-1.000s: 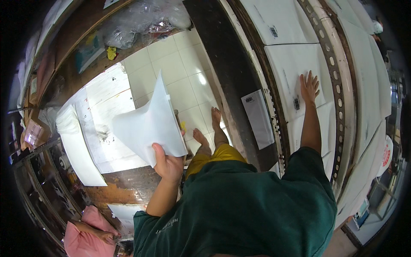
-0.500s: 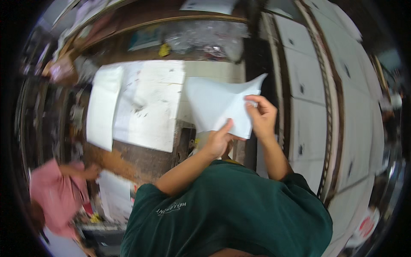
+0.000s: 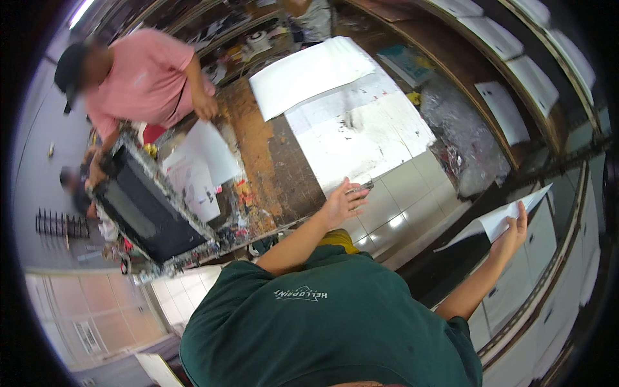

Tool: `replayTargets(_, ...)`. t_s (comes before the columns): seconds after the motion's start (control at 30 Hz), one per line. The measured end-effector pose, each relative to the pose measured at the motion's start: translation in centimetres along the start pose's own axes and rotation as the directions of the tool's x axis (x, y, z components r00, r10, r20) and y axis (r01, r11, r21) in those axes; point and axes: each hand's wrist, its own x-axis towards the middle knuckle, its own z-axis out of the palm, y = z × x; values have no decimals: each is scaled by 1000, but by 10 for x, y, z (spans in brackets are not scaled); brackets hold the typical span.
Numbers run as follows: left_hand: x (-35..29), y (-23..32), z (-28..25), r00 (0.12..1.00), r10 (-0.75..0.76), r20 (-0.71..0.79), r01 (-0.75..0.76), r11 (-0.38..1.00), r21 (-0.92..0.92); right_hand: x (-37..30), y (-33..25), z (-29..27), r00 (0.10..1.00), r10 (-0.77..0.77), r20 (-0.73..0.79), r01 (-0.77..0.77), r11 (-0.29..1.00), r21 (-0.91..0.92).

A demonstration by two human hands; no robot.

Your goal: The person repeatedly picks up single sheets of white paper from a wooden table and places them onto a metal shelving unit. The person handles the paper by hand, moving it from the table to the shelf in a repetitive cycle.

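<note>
My right hand, at the right, grips a white sheet of paper by its near side. The sheet bends and slants over a dark ledge beside the white drawers. My left hand is held out with fingers spread and nothing in it. It hovers near the corner of a large stained white board that lies on the worn wooden table. A folded white sheet rests across the board's far left part.
To the left a co-worker in a pink shirt holds a dark framed panel, near white papers. Crumpled clear plastic fills a shelf at the right. White drawers line the right side. Tiled floor shows beyond the table edge.
My view has turned left. Both hands held the sheet before; my left hand has let go and moved away, while my right hand keeps the sheet out at the right.
</note>
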Motion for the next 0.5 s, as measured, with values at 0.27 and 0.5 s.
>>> replayTargets(0.27,-12,37,-91,773,454,-444,-624,672,-399,22,35,-11,996,27,81,-20,996,-87)
replayTargets(0.5,48,119,-126,541,753,-374,-820,373,-435,45,10,-19,994,106,4,-97,921,-377)
